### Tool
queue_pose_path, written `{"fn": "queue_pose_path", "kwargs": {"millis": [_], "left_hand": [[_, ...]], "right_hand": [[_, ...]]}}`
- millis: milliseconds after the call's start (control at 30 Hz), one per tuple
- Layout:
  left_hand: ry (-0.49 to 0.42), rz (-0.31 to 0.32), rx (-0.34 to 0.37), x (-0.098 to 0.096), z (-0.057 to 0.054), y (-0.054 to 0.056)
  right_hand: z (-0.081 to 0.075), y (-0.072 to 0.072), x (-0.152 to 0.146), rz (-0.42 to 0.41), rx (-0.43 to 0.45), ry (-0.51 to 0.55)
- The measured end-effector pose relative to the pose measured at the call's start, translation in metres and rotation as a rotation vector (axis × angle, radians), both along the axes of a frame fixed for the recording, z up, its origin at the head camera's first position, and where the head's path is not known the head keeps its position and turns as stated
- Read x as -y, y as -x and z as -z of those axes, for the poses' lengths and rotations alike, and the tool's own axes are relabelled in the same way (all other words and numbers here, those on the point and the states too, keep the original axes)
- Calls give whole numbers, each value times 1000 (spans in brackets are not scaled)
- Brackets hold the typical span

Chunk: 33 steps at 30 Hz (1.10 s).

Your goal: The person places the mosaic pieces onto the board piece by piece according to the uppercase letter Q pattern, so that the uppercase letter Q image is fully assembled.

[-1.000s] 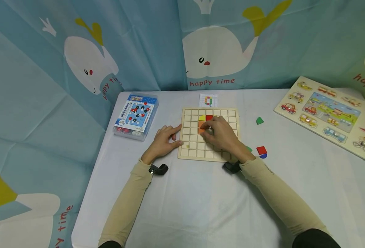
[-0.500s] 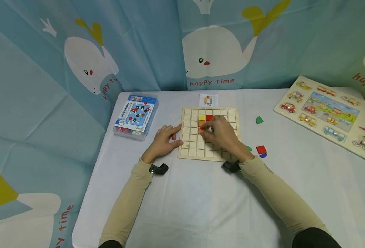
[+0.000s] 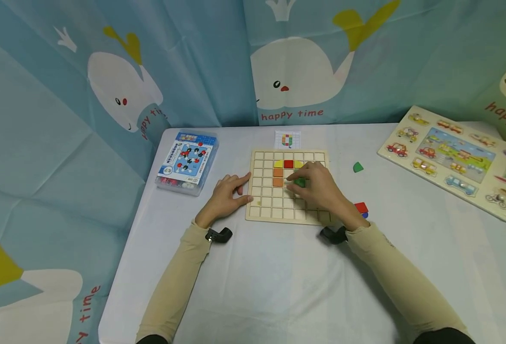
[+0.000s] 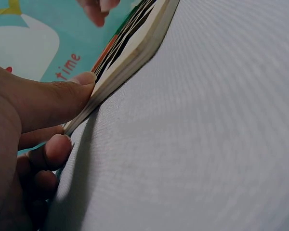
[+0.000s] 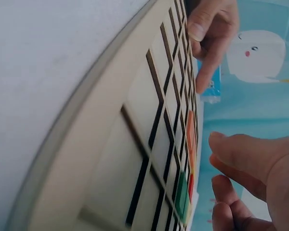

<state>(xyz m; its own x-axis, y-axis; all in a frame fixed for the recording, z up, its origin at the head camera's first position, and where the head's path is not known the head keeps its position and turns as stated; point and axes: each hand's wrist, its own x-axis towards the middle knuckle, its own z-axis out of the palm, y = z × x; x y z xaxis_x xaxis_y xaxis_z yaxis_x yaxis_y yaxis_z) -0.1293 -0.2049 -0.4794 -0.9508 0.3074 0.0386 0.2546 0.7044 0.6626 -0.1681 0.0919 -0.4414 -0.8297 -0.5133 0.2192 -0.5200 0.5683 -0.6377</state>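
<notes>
A wooden grid board (image 3: 270, 210) lies on the table with yellow, red, orange and green pieces in its cells. My left hand (image 3: 225, 197) rests at its left edge, thumb and index finger stretched apart against the rim; in the left wrist view the thumb (image 4: 62, 98) presses the edge. Over the board's right half is my right hand (image 3: 315, 186), its fingertips near a green piece (image 3: 299, 182). In the right wrist view nothing shows between thumb and fingers, and the green piece (image 5: 181, 197) lies in the grid. Part of the board's right side is hidden by this hand.
A small pattern card (image 3: 287, 140) lies behind the board. To its right are a loose green piece (image 3: 358, 167) and a red square (image 3: 361, 208) over a blue piece. A boxed molecule set (image 3: 188, 162) lies left, a vehicle puzzle (image 3: 455, 157) at far right.
My right hand has shifted right and a little toward me, uncovering a green piece and a second yellow piece on the board. My left hand has stayed at the board's edge.
</notes>
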Motion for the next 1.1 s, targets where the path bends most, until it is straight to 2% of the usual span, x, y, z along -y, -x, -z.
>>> {"fn": "queue_pose_path", "kwargs": {"millis": [233,400,600,833,1100], "left_hand": [[5,-15,12,1,0,-2],[3,-15,8,2,0,-3],[4,-12,9,1,1,-3],[10,-10,7,0,1,-2],[0,-7,2,1,1,-2]], "right_hand": [[-2,-10,-29,19,28,26],[-6,-14,-49,48,5,18],[-11,-20,-74,78,-10,-37],[-7,-27,-104,127,31,-112],[-3,-32,-123,91,77,-183]]}}
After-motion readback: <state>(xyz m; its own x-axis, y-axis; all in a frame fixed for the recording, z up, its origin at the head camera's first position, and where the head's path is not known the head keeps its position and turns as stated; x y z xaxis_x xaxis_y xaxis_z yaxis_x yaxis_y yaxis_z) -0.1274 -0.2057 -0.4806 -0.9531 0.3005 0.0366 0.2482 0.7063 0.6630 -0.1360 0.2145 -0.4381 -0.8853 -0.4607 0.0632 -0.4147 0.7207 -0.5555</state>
